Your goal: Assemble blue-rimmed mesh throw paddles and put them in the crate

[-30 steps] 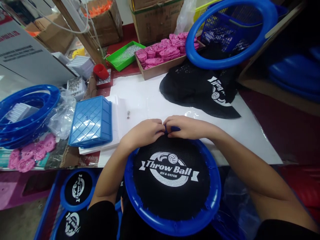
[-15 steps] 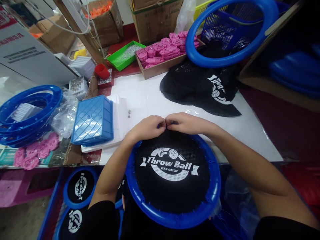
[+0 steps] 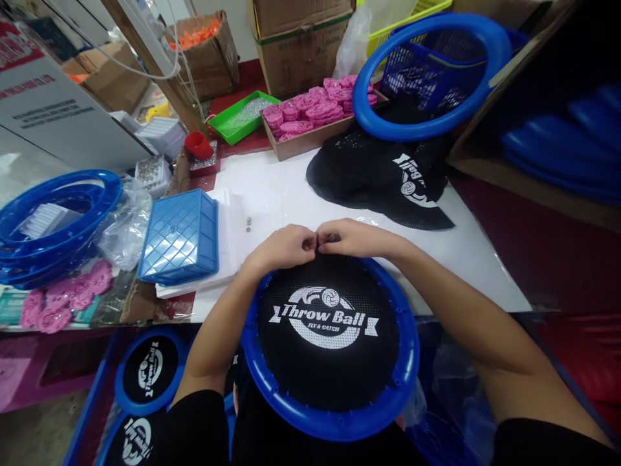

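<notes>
A blue plastic ring (image 3: pixel 407 382) with black mesh fabric (image 3: pixel 310 375) stretched across it leans on my lap against the table's front edge. White "Throw Ball" lettering is printed on the mesh. At its far edge my left hand (image 3: pixel 290 246) and my right hand (image 3: pixel 356 237) meet, fingertips pinched on the black fabric. The ring's rim between the hands is hidden by the fabric and fingers. Two small metal pieces (image 3: pixel 249 224) lie on the white table sheet (image 3: pixel 272 188) left of my hands. Beyond my right hand rests loose black printed fabric (image 3: pixel 373 168).
A blue basket (image 3: pixel 179 233) sits upside down at left, beside stacked blue rings (image 3: pixel 58 226). Pink pieces fill a cardboard tray (image 3: pixel 310 137) next to a green tray (image 3: pixel 242 120). Another blue ring (image 3: pixel 369 116) leans at back right. Finished-looking printed discs (image 3: pixel 150 369) lie below the table.
My hands stay pinched at the far edge of the ring, with barely any movement. The whole view has shifted slightly.
</notes>
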Demonstrator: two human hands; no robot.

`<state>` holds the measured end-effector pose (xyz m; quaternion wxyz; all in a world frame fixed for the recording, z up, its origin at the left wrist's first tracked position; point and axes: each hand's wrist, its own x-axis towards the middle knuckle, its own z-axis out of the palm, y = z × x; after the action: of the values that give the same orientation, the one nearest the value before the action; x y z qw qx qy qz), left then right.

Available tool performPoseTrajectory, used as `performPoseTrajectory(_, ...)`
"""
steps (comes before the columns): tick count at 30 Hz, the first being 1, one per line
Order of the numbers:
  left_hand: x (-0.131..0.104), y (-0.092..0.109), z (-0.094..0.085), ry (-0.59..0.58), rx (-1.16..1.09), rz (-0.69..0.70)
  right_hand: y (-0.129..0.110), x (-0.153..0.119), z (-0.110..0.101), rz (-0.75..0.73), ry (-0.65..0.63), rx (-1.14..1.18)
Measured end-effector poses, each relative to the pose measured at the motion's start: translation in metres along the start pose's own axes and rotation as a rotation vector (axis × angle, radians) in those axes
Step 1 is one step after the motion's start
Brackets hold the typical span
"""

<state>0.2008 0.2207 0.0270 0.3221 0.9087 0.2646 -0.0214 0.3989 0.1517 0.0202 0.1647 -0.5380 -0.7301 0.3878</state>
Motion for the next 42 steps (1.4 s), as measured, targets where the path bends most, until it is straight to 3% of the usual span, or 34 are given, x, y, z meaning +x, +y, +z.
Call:
performPoseTrajectory(4,0.001,0.005,-0.001,-0.004,0.099,-0.004,-0.001,0.000,0.000,0.022,0.007,-0.004)
performPoseTrajectory(12,-0.002,0.007,-0.002,-0.005,0.149,0.018,-0.007,0.003,0.022,0.080,0.128,-0.188)
performPoseTrajectory(21,0.000,-0.007,-0.001,0.047,0.116,0.142,0.004,-0.003,-0.003,-0.093,-0.018,0.028)
performPoseTrajectory(23,0.001,-0.010,-0.002,0.111,0.151,0.109,0.010,-0.001,-0.003,-0.060,0.095,0.023)
performPoseTrajectory(25,0.002,-0.016,-0.005,0.177,0.195,0.052,0.017,0.003,-0.002,-0.039,0.285,-0.053)
performPoseTrajectory(30,0.000,-0.030,-0.015,0.379,0.201,-0.079,0.030,0.013,-0.001,-0.088,0.656,-0.139)
performPoseTrajectory(32,0.001,-0.018,-0.015,0.473,0.141,0.001,0.029,0.014,-0.002,-0.087,0.745,-0.110)
performPoseTrajectory(34,0.006,0.008,-0.010,0.524,0.119,0.137,0.026,0.012,-0.002,-0.061,0.795,-0.055)
performPoseTrajectory(37,0.018,0.060,0.008,0.446,0.216,0.334,0.022,0.004,-0.003,-0.050,0.794,0.105)
performPoseTrajectory(40,0.030,0.101,0.031,0.534,0.371,0.220,0.023,-0.003,-0.004,-0.068,0.808,0.275)
performPoseTrajectory(42,0.035,0.116,0.045,0.611,0.400,0.146,0.023,-0.005,-0.003,-0.043,0.828,0.322)
